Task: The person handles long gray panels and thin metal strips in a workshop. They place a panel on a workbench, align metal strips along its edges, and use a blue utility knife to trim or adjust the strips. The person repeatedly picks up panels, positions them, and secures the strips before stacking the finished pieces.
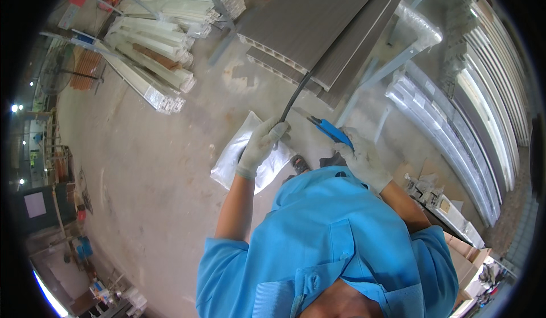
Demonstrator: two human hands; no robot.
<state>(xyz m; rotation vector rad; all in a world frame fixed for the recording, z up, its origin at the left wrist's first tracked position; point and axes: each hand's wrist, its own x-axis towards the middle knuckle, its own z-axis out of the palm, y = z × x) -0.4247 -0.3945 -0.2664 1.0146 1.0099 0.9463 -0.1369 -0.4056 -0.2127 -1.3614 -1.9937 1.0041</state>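
My left hand (263, 143), in a pale work glove, is closed round the lower end of a thin dark strip (294, 97). The strip runs up along the edge of the dark grey hollow-core panels (310, 19), which lie stacked ahead of me. In my gloved right hand (365, 160) is a blue utility knife (334, 134). Its blade points up and left toward the strip, and I cannot tell whether the two touch. A shiny whitish sheet (226, 164) lies below my left hand, near my feet.
Wrapped long white profiles (156, 39) are piled at the far left. On the right stand bundles of plastic-wrapped lengths (441, 130) and a metal rack bar (392, 62). Close by at lower right is a cardboard box (466, 255). Concrete floor (153, 164) spreads to my left.
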